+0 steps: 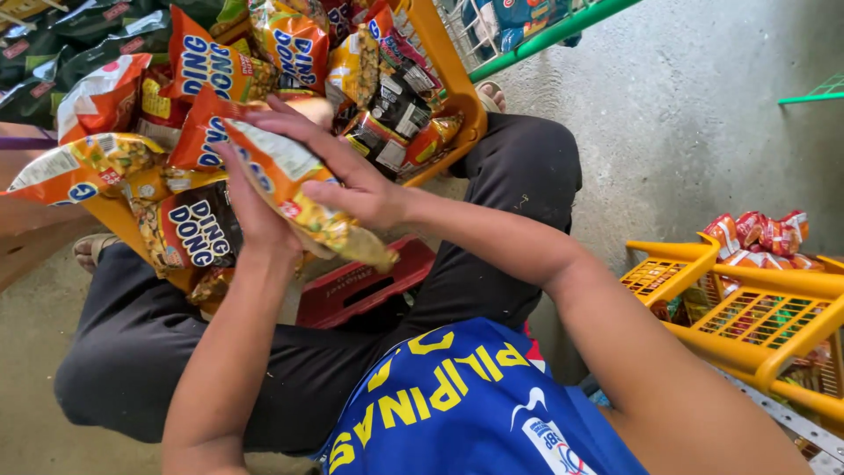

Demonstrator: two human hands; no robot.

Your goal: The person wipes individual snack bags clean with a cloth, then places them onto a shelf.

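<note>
Snack packets held flat between two hands above the orange basket

Snack packets (pixel 290 180), orange with yellow printed ends, are stacked as a small bundle and sit directly in front of the orange basket (pixel 448 79), over the person's lap. The left hand (pixel 251 211) supports the bundle from below and behind, palm against the packets; its fingers are mostly hidden by the packets, so their spread cannot be told. The right hand (pixel 338 163) lies across the top face, fingers extended and slightly fanned, pressing down. This two-sided hold appears to keep the slippery foil packets aligned as one stack.

Inside the basket lie many loose packets (pixel 211 62), orange, red and dark, piled unevenly and partly spilling over the near rim. A red crate (pixel 365 286) sits below the basket, between the knees of the dark trousers (pixel 132 343).

Well to the right of the basket stands a second yellow-orange basket (pixel 756 321) holding small red packets (pixel 760 233), on a bare concrete floor (pixel 686 123).
</note>
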